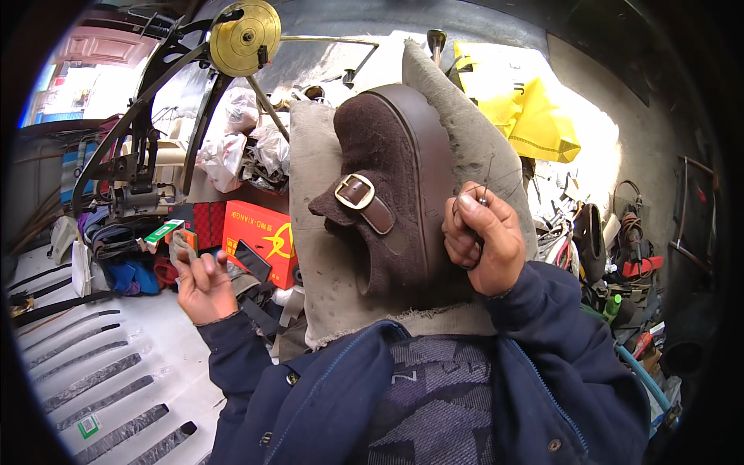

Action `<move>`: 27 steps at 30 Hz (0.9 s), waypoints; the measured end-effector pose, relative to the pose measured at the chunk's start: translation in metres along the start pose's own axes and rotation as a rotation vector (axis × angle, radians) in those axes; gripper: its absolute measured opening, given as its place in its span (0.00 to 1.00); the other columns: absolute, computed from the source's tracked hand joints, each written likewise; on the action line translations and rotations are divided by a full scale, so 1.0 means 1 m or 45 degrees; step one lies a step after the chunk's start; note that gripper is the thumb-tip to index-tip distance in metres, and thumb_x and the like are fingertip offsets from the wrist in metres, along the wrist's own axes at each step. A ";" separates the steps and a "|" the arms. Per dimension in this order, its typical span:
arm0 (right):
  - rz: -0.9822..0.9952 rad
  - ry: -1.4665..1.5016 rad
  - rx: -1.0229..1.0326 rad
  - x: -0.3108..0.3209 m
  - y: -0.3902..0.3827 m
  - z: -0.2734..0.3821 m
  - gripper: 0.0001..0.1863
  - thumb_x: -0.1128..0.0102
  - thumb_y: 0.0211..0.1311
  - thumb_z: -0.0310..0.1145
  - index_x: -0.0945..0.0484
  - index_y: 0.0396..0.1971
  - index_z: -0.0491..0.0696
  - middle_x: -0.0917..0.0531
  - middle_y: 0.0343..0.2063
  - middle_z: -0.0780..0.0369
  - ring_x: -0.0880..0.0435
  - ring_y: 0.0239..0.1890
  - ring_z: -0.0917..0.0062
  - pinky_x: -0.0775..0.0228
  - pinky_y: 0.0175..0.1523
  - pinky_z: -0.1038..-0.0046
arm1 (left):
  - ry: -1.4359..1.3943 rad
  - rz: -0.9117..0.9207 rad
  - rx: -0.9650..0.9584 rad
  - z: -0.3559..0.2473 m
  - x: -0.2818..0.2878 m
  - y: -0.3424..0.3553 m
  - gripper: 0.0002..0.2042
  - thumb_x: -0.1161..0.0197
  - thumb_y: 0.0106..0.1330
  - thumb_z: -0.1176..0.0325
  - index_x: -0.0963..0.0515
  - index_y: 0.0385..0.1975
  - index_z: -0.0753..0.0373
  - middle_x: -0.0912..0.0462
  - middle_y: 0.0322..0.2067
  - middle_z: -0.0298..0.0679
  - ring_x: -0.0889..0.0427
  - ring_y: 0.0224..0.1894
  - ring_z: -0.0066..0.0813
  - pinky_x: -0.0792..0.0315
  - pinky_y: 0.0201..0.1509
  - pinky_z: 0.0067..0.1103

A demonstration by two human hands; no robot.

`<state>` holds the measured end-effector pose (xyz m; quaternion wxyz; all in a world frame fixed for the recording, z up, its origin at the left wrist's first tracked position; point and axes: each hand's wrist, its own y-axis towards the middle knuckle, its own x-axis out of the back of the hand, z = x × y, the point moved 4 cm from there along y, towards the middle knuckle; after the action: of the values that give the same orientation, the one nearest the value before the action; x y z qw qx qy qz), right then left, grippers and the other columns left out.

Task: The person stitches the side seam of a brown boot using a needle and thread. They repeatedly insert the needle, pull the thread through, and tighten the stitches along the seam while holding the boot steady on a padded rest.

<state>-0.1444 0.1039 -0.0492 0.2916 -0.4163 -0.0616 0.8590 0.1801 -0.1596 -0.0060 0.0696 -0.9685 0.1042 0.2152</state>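
A dark brown felt shoe [380,201] with a thick sole, a strap and a gold-coloured buckle rests on its side over a grey cloth [314,287] on my lap. Just right of its sole, my right hand [486,239] is closed on a thin tool with a small shiny metal part [483,201]; a fine dark strand rises from the fingers. Well left of the shoe, my left hand [205,285] is raised with its fingers partly bent and apart. A greyish wrap or scrap [183,246] shows at its fingertips; whether it is worn or held is unclear.
A black machine with a brass-coloured wheel [245,37] stands at the far left. Near my left hand are a red box [260,232] and a dark phone-like slab [253,260]. Dark strips [93,384] lie on a pale surface. A yellow bag [535,116] and piled items are at right.
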 end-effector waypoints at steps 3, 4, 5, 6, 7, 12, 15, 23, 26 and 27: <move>-0.018 -0.092 0.036 -0.003 -0.003 -0.002 0.14 0.50 0.78 0.36 0.36 0.28 0.50 0.37 0.20 0.68 0.47 0.17 0.88 0.53 0.22 0.81 | -0.232 -0.095 0.009 -0.012 0.010 0.006 0.15 0.54 0.86 0.58 0.23 0.56 0.59 0.45 0.16 0.28 0.30 0.30 0.24 0.25 0.52 0.35; -0.012 -0.098 0.040 -0.004 -0.003 -0.002 0.14 0.50 0.78 0.35 0.36 0.28 0.50 0.37 0.20 0.69 0.47 0.17 0.88 0.53 0.22 0.81 | -0.379 -0.052 0.035 -0.017 0.010 0.007 0.15 0.54 0.86 0.59 0.23 0.55 0.60 0.45 0.16 0.28 0.31 0.26 0.23 0.24 0.44 0.31; 0.000 -0.112 0.039 -0.005 -0.004 -0.003 0.14 0.50 0.77 0.35 0.37 0.28 0.50 0.37 0.20 0.69 0.47 0.18 0.88 0.54 0.23 0.81 | -0.363 0.144 0.082 -0.020 0.007 0.006 0.15 0.54 0.86 0.60 0.23 0.55 0.61 0.46 0.16 0.29 0.35 0.23 0.22 0.27 0.39 0.28; -0.008 -0.116 0.044 -0.005 -0.004 -0.003 0.14 0.50 0.77 0.35 0.37 0.28 0.50 0.37 0.20 0.69 0.47 0.18 0.88 0.54 0.23 0.81 | -0.364 0.237 0.099 -0.025 0.007 0.005 0.14 0.54 0.86 0.61 0.23 0.54 0.62 0.46 0.16 0.29 0.38 0.20 0.21 0.31 0.33 0.25; -0.011 -0.125 0.043 -0.005 -0.004 -0.003 0.14 0.50 0.76 0.35 0.37 0.28 0.50 0.38 0.20 0.69 0.47 0.18 0.88 0.54 0.22 0.81 | -0.392 0.299 0.106 -0.028 0.009 0.004 0.14 0.54 0.86 0.63 0.23 0.54 0.63 0.46 0.16 0.30 0.42 0.17 0.21 0.34 0.28 0.22; -0.055 -0.219 0.045 -0.005 -0.002 -0.005 0.13 0.50 0.75 0.34 0.37 0.27 0.51 0.38 0.20 0.69 0.48 0.18 0.88 0.56 0.22 0.80 | -0.108 0.066 0.181 -0.031 0.049 -0.009 0.16 0.56 0.86 0.59 0.23 0.51 0.63 0.48 0.15 0.28 0.49 0.14 0.21 0.43 0.23 0.24; -0.084 -0.209 0.011 -0.005 -0.001 -0.009 0.13 0.50 0.75 0.34 0.37 0.27 0.51 0.38 0.20 0.69 0.48 0.18 0.88 0.56 0.22 0.80 | -0.103 -0.022 0.248 -0.027 0.080 -0.023 0.17 0.55 0.86 0.59 0.23 0.51 0.65 0.49 0.13 0.28 0.50 0.13 0.21 0.42 0.22 0.24; -0.099 -0.189 -0.058 -0.006 0.002 -0.011 0.14 0.51 0.77 0.35 0.38 0.28 0.53 0.39 0.20 0.71 0.48 0.18 0.89 0.55 0.22 0.81 | -0.211 -0.214 0.469 0.028 0.125 -0.059 0.16 0.54 0.86 0.59 0.22 0.50 0.64 0.50 0.12 0.28 0.51 0.12 0.21 0.41 0.23 0.25; -0.079 -0.178 -0.061 -0.006 0.004 -0.006 0.15 0.50 0.79 0.36 0.38 0.28 0.53 0.40 0.20 0.71 0.47 0.17 0.89 0.54 0.21 0.82 | -0.143 -0.192 0.419 0.026 0.121 -0.064 0.15 0.52 0.85 0.59 0.21 0.46 0.62 0.49 0.13 0.29 0.48 0.12 0.22 0.37 0.25 0.26; -0.077 -0.131 -0.055 -0.005 0.005 -0.004 0.14 0.49 0.79 0.37 0.35 0.29 0.52 0.37 0.20 0.71 0.45 0.17 0.89 0.53 0.21 0.82 | -0.079 -0.244 0.458 0.022 0.120 -0.066 0.15 0.52 0.85 0.58 0.22 0.43 0.61 0.47 0.13 0.29 0.46 0.13 0.23 0.33 0.27 0.28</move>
<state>-0.1414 0.0970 -0.0501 0.3051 -0.3758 -0.1075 0.8684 0.2933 -0.1119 -0.0717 0.2648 -0.9388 0.0461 0.2153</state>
